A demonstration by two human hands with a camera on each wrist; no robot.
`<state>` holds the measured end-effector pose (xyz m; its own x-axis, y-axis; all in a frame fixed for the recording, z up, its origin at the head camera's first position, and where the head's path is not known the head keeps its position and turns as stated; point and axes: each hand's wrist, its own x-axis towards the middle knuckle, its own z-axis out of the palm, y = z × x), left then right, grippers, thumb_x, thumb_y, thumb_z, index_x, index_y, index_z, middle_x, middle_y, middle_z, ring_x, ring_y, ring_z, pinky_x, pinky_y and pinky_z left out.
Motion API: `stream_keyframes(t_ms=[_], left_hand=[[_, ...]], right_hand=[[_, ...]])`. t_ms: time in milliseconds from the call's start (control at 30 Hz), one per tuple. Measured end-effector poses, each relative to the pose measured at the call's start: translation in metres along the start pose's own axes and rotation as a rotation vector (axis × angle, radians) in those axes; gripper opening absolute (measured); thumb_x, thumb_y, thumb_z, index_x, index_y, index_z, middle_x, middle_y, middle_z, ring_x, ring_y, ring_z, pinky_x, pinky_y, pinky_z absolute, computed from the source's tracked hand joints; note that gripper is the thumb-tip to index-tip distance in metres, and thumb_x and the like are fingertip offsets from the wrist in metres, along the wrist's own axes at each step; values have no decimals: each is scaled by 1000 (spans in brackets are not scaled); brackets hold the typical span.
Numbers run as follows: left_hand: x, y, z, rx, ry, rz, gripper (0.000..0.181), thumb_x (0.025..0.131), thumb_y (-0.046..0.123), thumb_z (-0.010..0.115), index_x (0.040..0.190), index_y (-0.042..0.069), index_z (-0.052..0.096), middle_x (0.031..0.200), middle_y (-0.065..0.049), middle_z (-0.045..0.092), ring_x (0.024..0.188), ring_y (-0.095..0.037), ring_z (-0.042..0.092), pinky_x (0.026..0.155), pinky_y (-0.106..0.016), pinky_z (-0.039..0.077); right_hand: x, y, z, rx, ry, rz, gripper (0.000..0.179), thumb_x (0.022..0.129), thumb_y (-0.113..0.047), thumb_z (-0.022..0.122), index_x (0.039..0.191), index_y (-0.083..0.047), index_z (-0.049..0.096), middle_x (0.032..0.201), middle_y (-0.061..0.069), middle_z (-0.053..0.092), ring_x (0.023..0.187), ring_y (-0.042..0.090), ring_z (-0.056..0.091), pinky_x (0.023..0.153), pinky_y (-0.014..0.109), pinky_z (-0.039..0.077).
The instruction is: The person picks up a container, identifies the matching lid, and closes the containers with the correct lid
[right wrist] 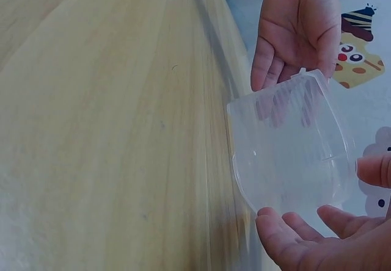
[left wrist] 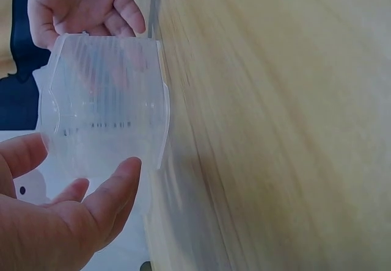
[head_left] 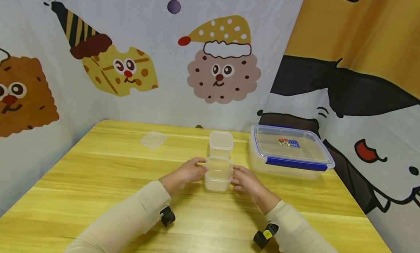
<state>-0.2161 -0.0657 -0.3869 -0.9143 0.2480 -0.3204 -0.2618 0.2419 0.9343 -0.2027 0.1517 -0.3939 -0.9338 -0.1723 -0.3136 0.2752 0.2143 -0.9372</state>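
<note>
A small clear plastic box (head_left: 218,181) stands on the table between my two hands. On its left side is my left hand (head_left: 191,170), fingers loosely extended with the tips at or close to the wall. My right hand (head_left: 245,179) is at the opposite side in much the same pose; contact there is hard to tell. The left wrist view shows the box (left wrist: 104,100) with thumb and fingers spread beside it, not wrapped round it. Directly behind stands a second small box with a frosted lid (head_left: 221,140). A loose translucent lid (head_left: 153,139) lies flat at the back left.
A large clear storage box (head_left: 292,147) with a blue-edged lid stands at the right rear of the wooden table (head_left: 98,180). Behind the table hangs a printed cloth (head_left: 170,63) with cartoon figures.
</note>
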Motion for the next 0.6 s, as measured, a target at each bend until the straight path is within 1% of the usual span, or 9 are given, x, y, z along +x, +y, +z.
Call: stream_keyframes(t_ms=[233,367,467,600], left_hand=[[-1,-2,0,-2,5,2,46,99,13,54,142,0,41,131,-25,52,114,-38,57,96,-48,49],[-1,-1,-2,1,-13,4,48,99,15,54,142,-1,40,133,-25,51,116,-38,56,96,-48,49],[-2,0,-6,8,-20,-1,50,100,19,54,143,-1,38,136,-26,48,118,-39,55,98,-47,48],[-4,1,-14,17,-4,-3,53,100,23,54,143,-2,36,138,-26,46,121,-39,53,100,-48,47]], right_hand=[[-1,1,0,-2,-3,-8,55,96,-15,44,145,6,33,135,30,49,122,41,52,90,45,51],[1,1,-1,0,5,-16,56,96,-17,43,146,5,32,138,31,46,124,42,50,88,44,51],[2,1,-1,5,10,-18,56,96,-17,43,147,4,31,142,31,41,126,44,47,88,43,50],[3,1,-2,12,18,-14,55,97,-17,45,147,3,32,145,30,37,129,46,43,93,46,48]])
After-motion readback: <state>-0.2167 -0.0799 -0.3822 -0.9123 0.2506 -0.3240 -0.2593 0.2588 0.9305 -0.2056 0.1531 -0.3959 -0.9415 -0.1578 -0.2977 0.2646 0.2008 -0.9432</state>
